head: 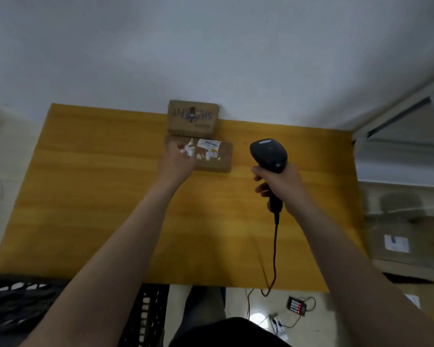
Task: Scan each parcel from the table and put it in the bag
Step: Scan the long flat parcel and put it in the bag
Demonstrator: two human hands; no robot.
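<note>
A: Nearest are the person's dark clothes (226,331) at the bottom edge. A black mesh crate (23,301) stands to their left, by the near edge of the yellow table (85,196).

B: And the hands?

A: The right hand (278,182) is clenched round the handle of a black scanner (268,154), held over the table right of centre. Its head points toward the far side. Its cable (274,246) hangs over the near edge to the floor.

B: The left?

A: The left hand (178,159) is stretched over the left end of the near parcel (216,159). It is blurred, so I cannot tell whether the fingers grasp the box or only lie on it.

B: Where are the parcels?

A: Both are at the far middle of the table. The near parcel is brown with torn white labels on top. The far parcel (193,118) sits just behind it, against the white wall (211,46).

B: On the floor?

A: A small charger (297,305) lies near right.
</note>
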